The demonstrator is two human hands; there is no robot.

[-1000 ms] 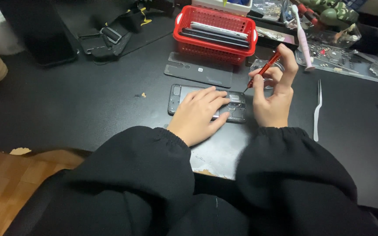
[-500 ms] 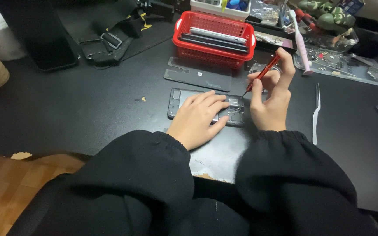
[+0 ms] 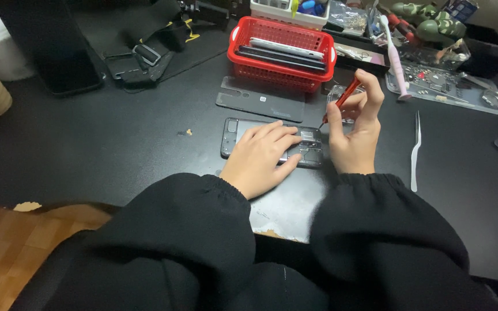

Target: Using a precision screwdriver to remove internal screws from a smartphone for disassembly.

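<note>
Taking the phone [image 3: 272, 141] as landmark: to its left the black mat [image 3: 105, 150] lies open, with only a small crumb [image 3: 189, 132] on it, so a hand can pass there. Just behind the phone a dark back cover [image 3: 259, 99] lies flat, and behind that the red basket [image 3: 281, 55] blocks the way. To the right, past the right hand [image 3: 354, 138], white tweezers [image 3: 415, 151] lie, with bare mat beyond them. Far left behind stands a dark slab [image 3: 59, 52].

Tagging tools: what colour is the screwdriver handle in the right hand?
Red; the screwdriver held by the right hand shows best in the head view.
</note>
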